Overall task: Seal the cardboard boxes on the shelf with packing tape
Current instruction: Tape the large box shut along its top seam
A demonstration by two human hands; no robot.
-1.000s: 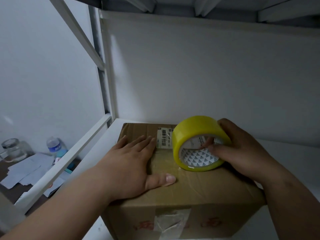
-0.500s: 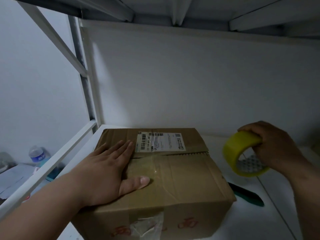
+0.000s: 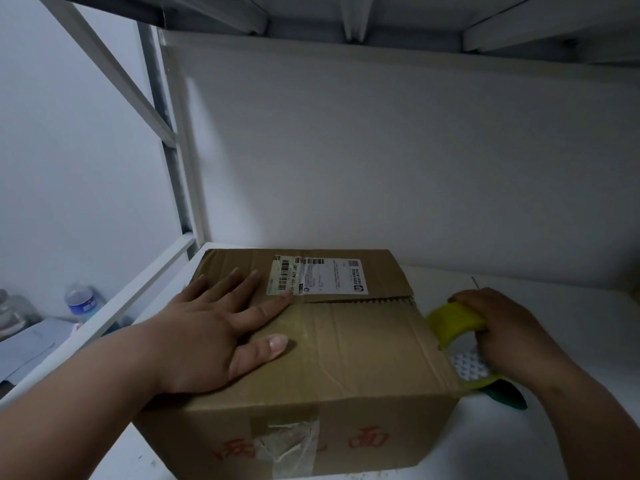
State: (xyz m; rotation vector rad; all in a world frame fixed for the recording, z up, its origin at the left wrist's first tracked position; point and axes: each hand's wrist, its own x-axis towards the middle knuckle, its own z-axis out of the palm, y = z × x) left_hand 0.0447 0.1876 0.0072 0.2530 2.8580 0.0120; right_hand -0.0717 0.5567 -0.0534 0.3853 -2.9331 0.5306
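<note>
A brown cardboard box (image 3: 349, 348) with a white shipping label (image 3: 317, 274) sits on the white shelf (image 3: 571, 327). Clear tape runs across its top from left to right. My left hand (image 3: 221, 327) lies flat on the left part of the box top, fingers spread. My right hand (image 3: 498, 327) grips a yellow roll of packing tape (image 3: 457, 323) just past the box's right edge, low against its right side. Part of the roll is hidden behind the box corner and my fingers.
A green-handled tool (image 3: 509, 396) lies on the shelf under the roll. An upper shelf (image 3: 346, 15) hangs close overhead, and a white frame post (image 3: 180, 161) stands at the left. Beyond the shelf rail sit a water bottle (image 3: 80, 301) and papers (image 3: 27, 344).
My right hand has carried the tape roll off the box top, out to the right, then down against the box's right edge. My left hand stays flat on the box.
</note>
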